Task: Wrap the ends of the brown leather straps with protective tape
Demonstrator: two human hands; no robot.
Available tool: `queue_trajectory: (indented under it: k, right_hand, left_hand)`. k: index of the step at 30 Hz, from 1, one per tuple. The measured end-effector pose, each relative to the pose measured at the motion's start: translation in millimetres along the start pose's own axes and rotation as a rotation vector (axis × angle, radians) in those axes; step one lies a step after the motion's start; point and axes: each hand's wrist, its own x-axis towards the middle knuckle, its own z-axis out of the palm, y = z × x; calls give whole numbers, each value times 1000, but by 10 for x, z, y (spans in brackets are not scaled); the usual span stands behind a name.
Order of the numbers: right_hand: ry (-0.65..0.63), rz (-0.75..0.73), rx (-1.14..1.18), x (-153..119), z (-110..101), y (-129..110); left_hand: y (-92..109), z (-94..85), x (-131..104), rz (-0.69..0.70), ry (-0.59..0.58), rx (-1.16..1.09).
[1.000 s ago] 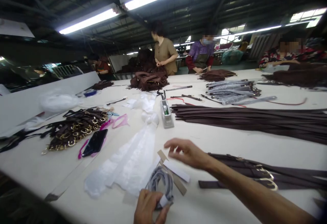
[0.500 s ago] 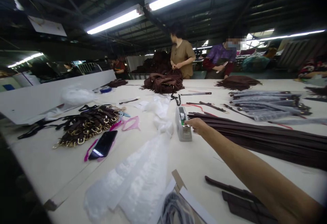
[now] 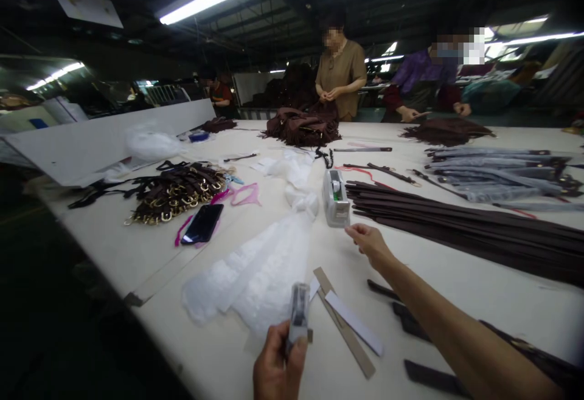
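Observation:
Low in the view, my left hand (image 3: 278,360) is closed around a plastic-wrapped strap bundle (image 3: 299,312), grey and dark under a clear film, held upright above the table. My right hand (image 3: 371,245) reaches forward with thumb and fingertips pinched together, just in front of the tape dispenser (image 3: 337,208). Whatever lies in that pinch is too small to make out. The dispenser is pale grey with a roll of tape and a green part inside. Between the hands lie a brown cardboard strip (image 3: 351,333) and a white strip (image 3: 356,324).
White plastic sleeves (image 3: 269,266) spread left of the dispenser. Further left are a phone (image 3: 202,224) and dark straps with gold buckles (image 3: 182,190). Long brown straps (image 3: 456,224) and plastic-wrapped straps (image 3: 497,175) lie right. Two co-workers stand across the table (image 3: 159,284) near brown fringed pieces (image 3: 303,126).
My right hand has come off the dispenser's front and drawn back toward me. My left hand has risen into view with the wrapped bundle. The view has tilted and shifted.

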Motion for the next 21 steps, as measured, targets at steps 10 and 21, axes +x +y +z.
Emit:
queue_trajectory:
  k: [10, 21]
  right_hand:
    - [-891, -166, -54, -1606, -196, -402]
    - [-472, -261, -372, -1892, -302, -238]
  left_hand:
    - [572, 135, -181, -48, -237, -125]
    - [684, 157, -511, 375, -122, 289]
